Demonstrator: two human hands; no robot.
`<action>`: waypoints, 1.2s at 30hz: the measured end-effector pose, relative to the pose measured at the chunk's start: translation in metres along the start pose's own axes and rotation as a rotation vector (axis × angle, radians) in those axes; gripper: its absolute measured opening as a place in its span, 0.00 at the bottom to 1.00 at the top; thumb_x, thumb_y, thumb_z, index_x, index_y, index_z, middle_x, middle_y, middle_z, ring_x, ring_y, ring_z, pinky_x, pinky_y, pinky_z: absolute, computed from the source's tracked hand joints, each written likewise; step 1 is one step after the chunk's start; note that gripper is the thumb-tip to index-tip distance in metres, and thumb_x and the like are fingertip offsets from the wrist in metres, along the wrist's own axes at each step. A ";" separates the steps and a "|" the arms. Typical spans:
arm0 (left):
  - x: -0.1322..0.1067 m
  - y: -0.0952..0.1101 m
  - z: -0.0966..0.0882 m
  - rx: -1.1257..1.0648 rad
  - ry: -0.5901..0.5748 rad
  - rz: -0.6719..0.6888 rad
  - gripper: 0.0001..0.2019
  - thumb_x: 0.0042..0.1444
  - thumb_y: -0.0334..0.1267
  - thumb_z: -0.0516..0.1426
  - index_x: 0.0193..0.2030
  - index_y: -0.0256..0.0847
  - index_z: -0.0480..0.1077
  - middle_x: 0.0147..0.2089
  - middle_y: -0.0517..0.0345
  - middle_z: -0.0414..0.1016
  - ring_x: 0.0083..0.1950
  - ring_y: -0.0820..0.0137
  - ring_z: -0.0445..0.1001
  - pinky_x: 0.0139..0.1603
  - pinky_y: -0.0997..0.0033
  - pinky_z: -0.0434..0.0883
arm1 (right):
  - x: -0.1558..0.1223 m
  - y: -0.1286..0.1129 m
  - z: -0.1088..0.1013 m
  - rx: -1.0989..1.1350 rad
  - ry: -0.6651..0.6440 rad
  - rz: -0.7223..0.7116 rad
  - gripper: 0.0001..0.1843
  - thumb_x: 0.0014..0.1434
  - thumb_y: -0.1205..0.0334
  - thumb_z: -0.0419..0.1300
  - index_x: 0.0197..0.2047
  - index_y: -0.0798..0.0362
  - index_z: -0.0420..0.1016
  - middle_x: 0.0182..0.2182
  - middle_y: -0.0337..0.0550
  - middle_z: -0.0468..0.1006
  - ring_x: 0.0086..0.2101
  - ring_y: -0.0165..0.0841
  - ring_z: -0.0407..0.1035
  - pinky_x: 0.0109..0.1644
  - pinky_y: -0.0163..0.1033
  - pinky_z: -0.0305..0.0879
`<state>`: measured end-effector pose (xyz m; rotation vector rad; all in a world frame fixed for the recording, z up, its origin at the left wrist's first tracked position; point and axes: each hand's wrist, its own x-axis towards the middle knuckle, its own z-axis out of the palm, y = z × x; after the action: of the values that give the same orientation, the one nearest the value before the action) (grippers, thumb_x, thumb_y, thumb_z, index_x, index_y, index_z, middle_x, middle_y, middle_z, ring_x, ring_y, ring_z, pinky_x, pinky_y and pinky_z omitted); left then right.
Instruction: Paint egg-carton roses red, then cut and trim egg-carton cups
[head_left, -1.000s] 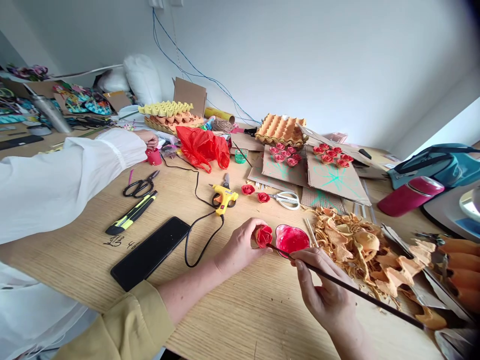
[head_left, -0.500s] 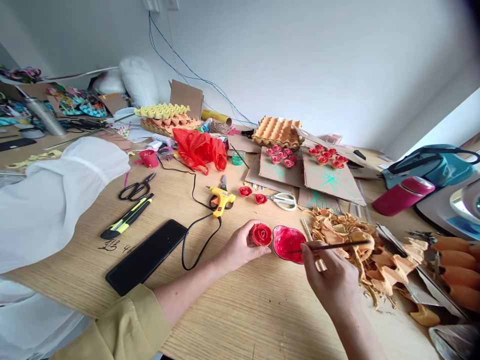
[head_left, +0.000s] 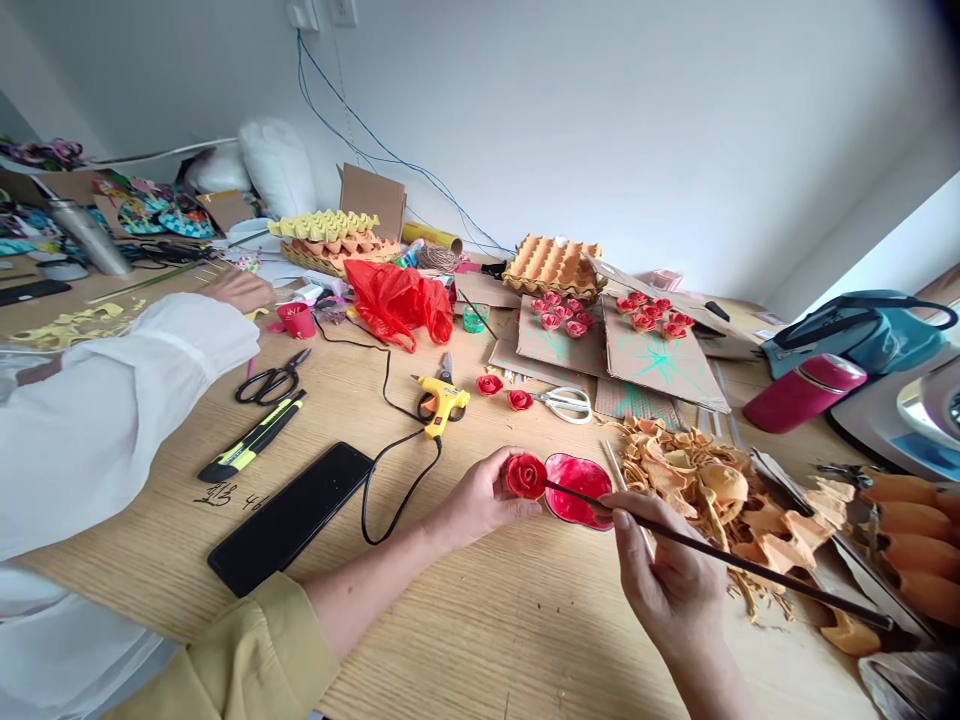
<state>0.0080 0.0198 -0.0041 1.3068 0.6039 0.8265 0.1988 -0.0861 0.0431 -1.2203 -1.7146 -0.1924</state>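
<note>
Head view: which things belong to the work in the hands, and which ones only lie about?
In use: left hand, red paper rose, right hand, paintbrush, red paint dish.
Lying about: glue gun, phone, black scissors, utility knife, white scissors.

Glue gun [head_left: 442,398], black scissors [head_left: 271,381], phone [head_left: 289,517]

Quantities: paintbrush [head_left: 750,567], one; held red paper rose [head_left: 525,475], one; loose red paper roses [head_left: 490,384], two; black scissors [head_left: 274,380], one pair; white-handled scissors [head_left: 568,402], one pair; hot glue gun [head_left: 442,395], one; utility knife [head_left: 251,447], one.
</note>
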 end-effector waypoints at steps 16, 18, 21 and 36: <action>-0.001 0.007 0.001 0.008 -0.013 -0.004 0.32 0.43 0.54 0.74 0.48 0.37 0.69 0.45 0.55 0.74 0.46 0.67 0.72 0.49 0.70 0.68 | -0.001 -0.001 -0.001 0.006 0.012 -0.031 0.08 0.67 0.72 0.57 0.44 0.51 0.74 0.32 0.38 0.79 0.32 0.29 0.75 0.37 0.33 0.70; -0.001 0.006 0.001 0.012 -0.026 -0.010 0.33 0.42 0.54 0.74 0.48 0.36 0.69 0.45 0.54 0.74 0.46 0.66 0.72 0.50 0.69 0.68 | -0.002 0.000 -0.001 0.022 0.014 -0.027 0.09 0.66 0.72 0.57 0.45 0.51 0.75 0.33 0.40 0.79 0.34 0.30 0.76 0.39 0.34 0.70; 0.000 0.005 0.001 0.008 -0.033 -0.020 0.34 0.41 0.55 0.74 0.49 0.37 0.69 0.46 0.53 0.74 0.47 0.65 0.72 0.50 0.68 0.69 | -0.003 0.000 -0.001 0.055 -0.020 -0.031 0.10 0.66 0.73 0.57 0.46 0.51 0.75 0.34 0.41 0.79 0.35 0.31 0.76 0.40 0.35 0.71; 0.005 -0.007 -0.002 0.072 0.108 0.014 0.23 0.48 0.34 0.70 0.50 0.38 0.69 0.46 0.56 0.73 0.48 0.67 0.74 0.54 0.65 0.72 | -0.003 0.029 0.013 -0.237 -0.025 0.043 0.11 0.69 0.60 0.59 0.37 0.51 0.79 0.29 0.40 0.84 0.27 0.31 0.77 0.32 0.34 0.69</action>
<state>0.0104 0.0246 -0.0112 1.3387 0.7162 0.8980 0.2135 -0.0661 0.0225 -1.4365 -1.7216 -0.3643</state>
